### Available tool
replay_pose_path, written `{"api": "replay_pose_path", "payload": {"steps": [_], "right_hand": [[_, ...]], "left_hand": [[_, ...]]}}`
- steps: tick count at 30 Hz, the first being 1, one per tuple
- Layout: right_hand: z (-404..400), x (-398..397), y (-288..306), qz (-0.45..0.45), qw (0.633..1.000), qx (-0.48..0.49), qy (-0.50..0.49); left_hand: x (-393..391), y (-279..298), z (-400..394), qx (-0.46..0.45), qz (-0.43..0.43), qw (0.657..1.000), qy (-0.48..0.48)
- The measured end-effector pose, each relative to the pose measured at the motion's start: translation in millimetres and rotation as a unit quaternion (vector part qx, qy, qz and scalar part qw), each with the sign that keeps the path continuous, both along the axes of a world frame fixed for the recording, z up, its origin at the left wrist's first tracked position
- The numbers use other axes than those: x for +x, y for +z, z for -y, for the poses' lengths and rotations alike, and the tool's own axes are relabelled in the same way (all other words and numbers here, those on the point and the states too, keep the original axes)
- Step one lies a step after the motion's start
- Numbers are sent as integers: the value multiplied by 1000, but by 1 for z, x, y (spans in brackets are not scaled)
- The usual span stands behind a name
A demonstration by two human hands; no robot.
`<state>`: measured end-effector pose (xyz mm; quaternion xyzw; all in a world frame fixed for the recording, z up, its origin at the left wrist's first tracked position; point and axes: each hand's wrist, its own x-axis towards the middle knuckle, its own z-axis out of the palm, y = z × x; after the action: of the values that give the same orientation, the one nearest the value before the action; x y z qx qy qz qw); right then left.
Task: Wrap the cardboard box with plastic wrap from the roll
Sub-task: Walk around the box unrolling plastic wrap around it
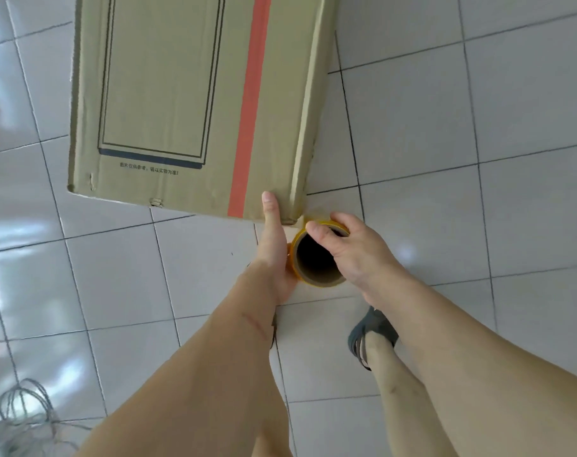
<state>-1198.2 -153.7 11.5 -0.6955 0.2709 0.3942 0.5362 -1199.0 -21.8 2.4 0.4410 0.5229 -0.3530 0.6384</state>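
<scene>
On the tiled floor (412, 127) stood the box (181, 94), tall, its printed face toward the person, an orange stripe (247, 110) running down near its right edge. Roll (317, 258) was held upright just at the box's near right corner, hollow core facing up toward the camera; yellowish film showed around the core rim. A short strip of film appeared to bridge roll and box corner, though the contact was too small to confirm.

Left hand (274, 245): thumb laid straight up against the box face beside the stripe, palm against the roll's left side; the other fingers were hidden behind the roll, state not determinable. Right hand (349, 249): curled over the roll's top rim from the right, thumb hooked onto the rim edge, gripping it.

Sandalled foot (373, 334) was on the floor below the right forearm. Tangle of grey cord (20, 417) lay at lower left, well apart from the box.
</scene>
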Motion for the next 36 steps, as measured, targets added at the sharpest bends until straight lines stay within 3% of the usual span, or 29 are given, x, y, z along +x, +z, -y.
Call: {"api": "replay_pose_path", "payload": {"steps": [5, 12, 17, 23, 31, 36], "right_hand": [[10, 5, -6, -1, 1000, 20, 7], [17, 18, 7, 36, 996, -43, 68], [16, 41, 13, 28, 992, -64, 101], [12, 53, 17, 13, 987, -73, 144], [27, 97, 18, 75, 934, -129, 325], [21, 127, 11, 102, 900, -112, 409]], "left_hand": [[1, -2, 20, 57, 0, 997, 55], [-1, -5, 15, 19, -6, 998, 57], [2, -6, 27, -6, -8, 993, 114], [1, -50, 46, 43, -4, 982, 184], [18, -7, 54, 23, -14, 973, 231], [26, -5, 66, 34, -5, 958, 284]]}}
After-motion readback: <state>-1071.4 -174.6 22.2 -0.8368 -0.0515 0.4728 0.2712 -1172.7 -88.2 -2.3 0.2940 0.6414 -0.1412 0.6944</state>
